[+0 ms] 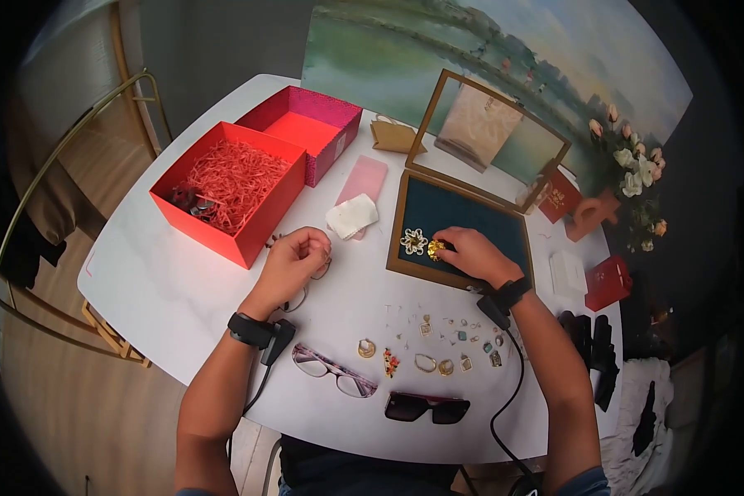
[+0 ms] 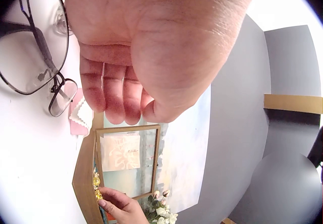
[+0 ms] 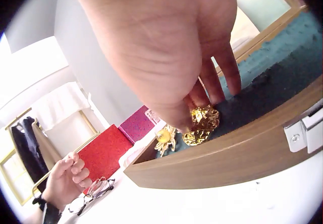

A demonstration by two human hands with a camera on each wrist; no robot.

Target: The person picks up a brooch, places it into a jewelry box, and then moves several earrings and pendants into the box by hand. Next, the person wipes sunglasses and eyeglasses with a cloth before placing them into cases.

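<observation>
My right hand (image 1: 475,255) reaches into the wooden display case (image 1: 456,279), whose glass lid (image 1: 517,103) stands raised. Its thumb and forefinger pinch a crinkled gold ornament (image 3: 203,125), low over the dark green lining (image 1: 471,202). Just left of that ornament lies a flower-shaped brooch (image 1: 413,241) with a yellow centre. My left hand (image 1: 291,266) hovers over the table to the left of the case, fingers loosely bent and holding nothing. Beneath and beside it are thin-framed eyeglasses (image 2: 63,95).
Left stands a red box (image 1: 211,236) with shredded paper, a pink-purple box (image 1: 335,149) behind. A white cloth (image 1: 353,217) lies mid-table. Patterned glasses (image 1: 333,372), sunglasses (image 1: 426,408) and several small jewellery pieces (image 1: 426,362) lie in front. A red box (image 1: 608,283) stands right.
</observation>
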